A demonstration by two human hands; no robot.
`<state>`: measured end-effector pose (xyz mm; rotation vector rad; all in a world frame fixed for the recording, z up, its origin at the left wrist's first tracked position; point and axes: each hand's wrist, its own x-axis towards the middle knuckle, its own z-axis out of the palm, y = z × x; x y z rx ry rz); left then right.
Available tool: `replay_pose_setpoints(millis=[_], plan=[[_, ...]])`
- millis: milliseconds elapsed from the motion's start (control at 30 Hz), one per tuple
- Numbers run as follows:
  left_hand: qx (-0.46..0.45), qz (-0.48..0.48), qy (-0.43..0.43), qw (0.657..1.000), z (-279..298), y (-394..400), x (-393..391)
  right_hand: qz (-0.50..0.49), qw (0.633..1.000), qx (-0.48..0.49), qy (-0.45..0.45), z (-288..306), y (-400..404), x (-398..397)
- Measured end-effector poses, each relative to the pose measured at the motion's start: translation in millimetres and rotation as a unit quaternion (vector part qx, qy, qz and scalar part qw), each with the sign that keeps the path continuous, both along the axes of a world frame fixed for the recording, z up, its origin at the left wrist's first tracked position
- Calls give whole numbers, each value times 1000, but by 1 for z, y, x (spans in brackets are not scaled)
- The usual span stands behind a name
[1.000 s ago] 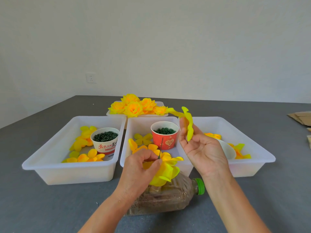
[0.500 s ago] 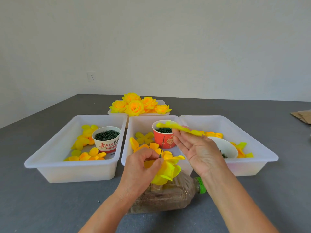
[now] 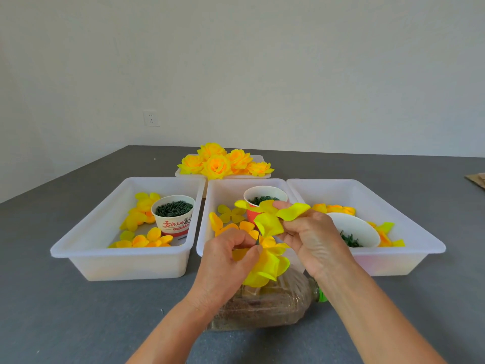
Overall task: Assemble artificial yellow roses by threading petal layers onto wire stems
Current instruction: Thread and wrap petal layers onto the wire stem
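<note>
My left hand (image 3: 225, 261) pinches a thin dark wire stem (image 3: 258, 238) that points upward, with a partly built yellow rose (image 3: 266, 267) hanging below my fingers. My right hand (image 3: 312, 240) holds a yellow petal layer (image 3: 273, 215) just above and right of the stem's tip, its petals spread out over my fingers. Whether the stem has entered the layer cannot be told. Finished yellow roses (image 3: 223, 162) lie piled on a white tray at the back.
Three white bins stand side by side: the left bin (image 3: 86, 245) has loose petals and a paper cup (image 3: 173, 215) of green parts, the middle bin (image 3: 203, 240) a red cup (image 3: 263, 198), the right bin (image 3: 409, 232) a tipped white cup (image 3: 351, 229). A plastic bottle (image 3: 267, 306) lies under my hands.
My right hand has brought the petal layer down and left, from beside the red cup to just over the stem tip. My left hand has held the stem nearly still.
</note>
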<state>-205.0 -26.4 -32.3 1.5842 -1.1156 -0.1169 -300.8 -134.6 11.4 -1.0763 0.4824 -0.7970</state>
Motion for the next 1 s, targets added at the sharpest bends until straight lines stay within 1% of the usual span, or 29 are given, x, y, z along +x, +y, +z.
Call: replay_pose_setpoints(millis=[100,200,333,467,567,667,867,933,1000], plan=[[-3,-1,0,1000,0,0,0,-39,996,-76,32,-3,2,-3],[-3,-3,-2,1000,0,0,0,-99,980,-155,74,-5,1,-2],[0,-1,2,1000,0,-1,0,-121,962,-223,105,1,-4,-1],[0,-1,1,1000,-1,-1,0,-145,945,-240,166,8,-14,3],[1,0,2,1000,-1,-1,0,-158,940,-250,171,13,-16,5],[1,0,4,1000,0,-1,0,-131,941,-256,180,12,-18,6],[4,-1,0,1000,0,0,0,-94,935,-253,231,8,-18,12],[5,-1,-2,1000,0,0,0,-70,934,-258,237,9,-18,12],[5,-2,-1,1000,0,0,0,-40,936,-267,224,9,-18,11]])
